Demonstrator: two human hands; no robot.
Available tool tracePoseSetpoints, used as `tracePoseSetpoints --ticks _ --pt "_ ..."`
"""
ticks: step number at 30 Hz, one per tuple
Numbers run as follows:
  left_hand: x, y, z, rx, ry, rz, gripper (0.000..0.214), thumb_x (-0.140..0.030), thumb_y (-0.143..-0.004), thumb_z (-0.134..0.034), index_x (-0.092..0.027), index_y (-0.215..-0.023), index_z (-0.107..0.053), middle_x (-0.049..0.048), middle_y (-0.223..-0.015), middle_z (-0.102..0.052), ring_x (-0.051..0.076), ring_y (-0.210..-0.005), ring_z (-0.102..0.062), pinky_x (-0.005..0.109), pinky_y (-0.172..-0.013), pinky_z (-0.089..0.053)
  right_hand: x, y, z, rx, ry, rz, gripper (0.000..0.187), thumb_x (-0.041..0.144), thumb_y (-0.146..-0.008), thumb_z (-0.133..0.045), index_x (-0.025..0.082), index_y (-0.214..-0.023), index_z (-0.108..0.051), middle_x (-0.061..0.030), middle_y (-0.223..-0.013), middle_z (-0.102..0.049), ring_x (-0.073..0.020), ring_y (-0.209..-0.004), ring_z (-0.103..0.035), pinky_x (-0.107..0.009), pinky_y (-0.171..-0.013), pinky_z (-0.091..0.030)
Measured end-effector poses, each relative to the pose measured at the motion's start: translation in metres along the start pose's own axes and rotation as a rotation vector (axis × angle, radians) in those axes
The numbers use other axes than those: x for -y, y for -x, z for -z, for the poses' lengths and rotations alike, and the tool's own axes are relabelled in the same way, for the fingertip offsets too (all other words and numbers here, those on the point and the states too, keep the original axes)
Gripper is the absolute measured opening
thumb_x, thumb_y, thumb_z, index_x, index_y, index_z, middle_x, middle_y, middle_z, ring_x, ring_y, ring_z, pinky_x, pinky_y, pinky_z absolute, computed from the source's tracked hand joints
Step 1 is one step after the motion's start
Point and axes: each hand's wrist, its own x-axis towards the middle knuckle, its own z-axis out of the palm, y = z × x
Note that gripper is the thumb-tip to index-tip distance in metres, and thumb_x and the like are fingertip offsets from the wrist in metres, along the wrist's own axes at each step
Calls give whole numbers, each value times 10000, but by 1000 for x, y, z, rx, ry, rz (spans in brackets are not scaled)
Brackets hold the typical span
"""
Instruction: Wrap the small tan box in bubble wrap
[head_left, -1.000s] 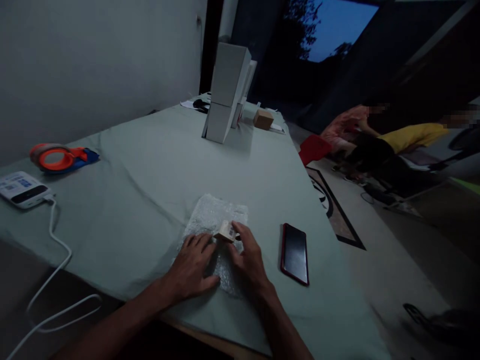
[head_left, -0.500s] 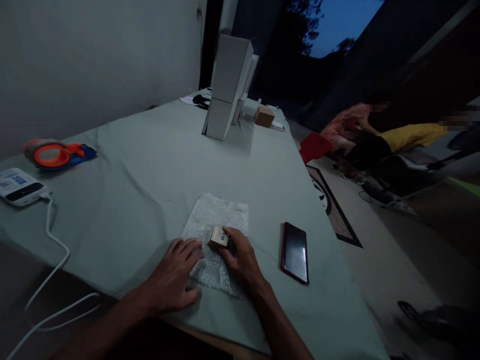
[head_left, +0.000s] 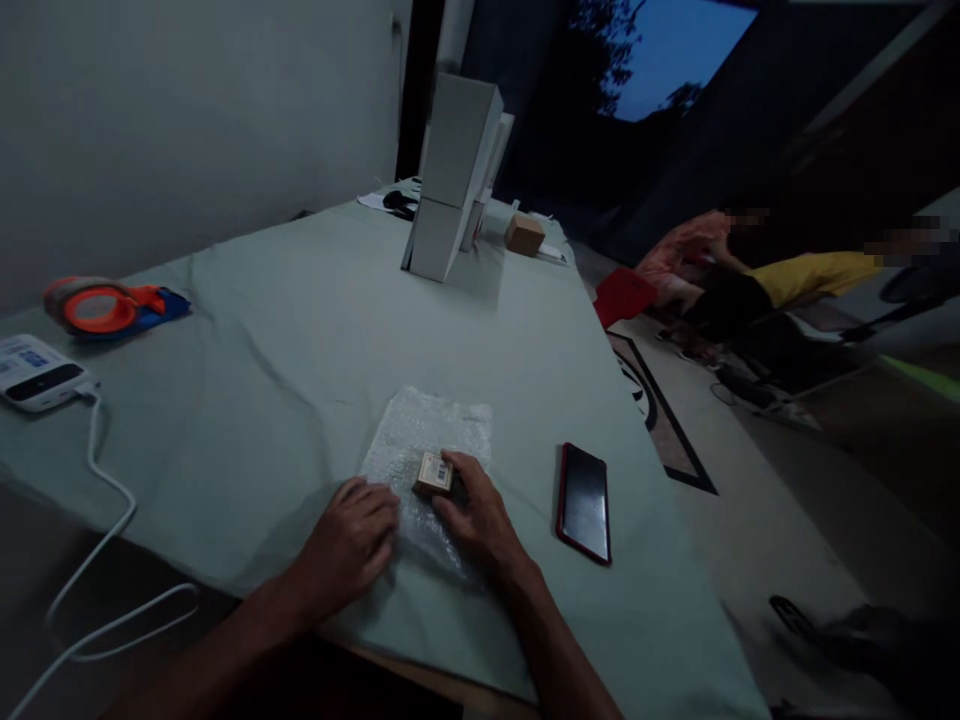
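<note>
A small box [head_left: 433, 471] with a pale printed label lies on a sheet of bubble wrap [head_left: 442, 425] near the table's front edge. My right hand [head_left: 476, 507] grips the box from its right side, thumb in front and fingers behind. At the left edge of the bubble wrap, my left hand [head_left: 360, 532] is closed, its fingers curled and pressed together on the sheet's edge. The fingertips and whatever lies under the palm are partly hidden.
Right of the wrap lies a phone [head_left: 583, 503]. On the left are an orange tape dispenser [head_left: 101, 308] and a white cabled device [head_left: 41, 375]. White boxes [head_left: 450, 170] and a brown box [head_left: 524, 235] stand farther back. Two people sit beyond the table's right side.
My left hand has closed: its spread fingers and thumb have drawn together at the wrap's edge. My right hand still holds the small box. The view has shifted slightly.
</note>
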Motion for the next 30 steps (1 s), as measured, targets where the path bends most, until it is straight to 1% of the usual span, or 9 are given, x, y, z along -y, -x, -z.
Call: tracePoseSetpoints --ticks 4,8,10,12,14,16,20,25,30 --pt "-3 -31 7 -142 129 103 124 -150 -819 -497 -209 -824 -606 41 -969 -713 207 -960 -639 387 -925 -441 5 1 27 23 -222 -90 516 395 -883 -532 240 -1368 -452 -119 -1353 -532 -253 -1175 -566 -415 -965 -476" --pt "-1 -64 11 -132 146 280 104 -169 -781 -523 -192 -790 -624 34 -836 -713 193 -780 -642 348 -816 -463 8 2 45 108 -336 -138 638 499 -798 -632 232 -1356 -477 -105 -1243 -618 -271 -1153 -582 -423 -974 -463" --pt "1 -73 10 -108 166 347 113 -173 -777 -519 -192 -779 -631 24 -812 -709 177 -730 -630 312 -749 -470 8 1 42 57 -277 -194 618 444 -735 -713 218 -1284 -543 -94 -1172 -654 -263 -1080 -616 -400 -937 -482" --pt "4 -75 8 -84 194 362 89 -194 -774 -542 -198 -789 -630 18 -830 -710 174 -756 -635 294 -738 -475 5 -2 32 -10 -247 -250 408 383 -739 -706 200 -1098 -640 -68 -1018 -696 -232 -943 -650 -357 -855 -508" --pt "6 -74 6 -72 220 321 69 -233 -750 -609 -204 -812 -621 28 -910 -716 194 -862 -647 311 -810 -481 3 -5 22 -44 -292 -282 210 367 -770 -660 190 -883 -663 -36 -850 -692 -197 -810 -645 -310 -764 -513" --pt "8 -73 4 -80 250 270 117 -253 -722 -660 -207 -819 -611 44 -1026 -710 221 -1001 -637 338 -907 -466 1 -8 16 -63 -378 -292 192 380 -773 -648 188 -761 -637 -35 -838 -682 -187 -795 -632 -285 -731 -504" --pt "6 -79 -2 -110 360 304 23 -198 -744 -602 -206 -765 -599 37 -1103 -702 205 -1042 -638 310 -913 -469 -2 -12 11 -103 -582 -346 225 398 -743 -686 186 -720 -615 -70 -1058 -679 -202 -888 -636 -289 -754 -501" --pt "4 -85 -11 -111 472 390 83 -220 -767 -546 -193 -772 -625 -11 -800 -702 151 -771 -638 240 -694 -468 0 -10 10 -80 -703 -403 253 424 -755 -682 182 -751 -607 -64 -969 -686 -191 -811 -631 -286 -707 -500" --pt "3 -79 -15 -117 549 382 79 -224 -763 -565 -183 -769 -632 -6 -780 -689 147 -755 -626 228 -652 -450 4 -6 10 -112 -603 -402 221 387 -749 -688 186 -730 -597 -26 -857 -667 -167 -763 -605 -264 -704 -479"
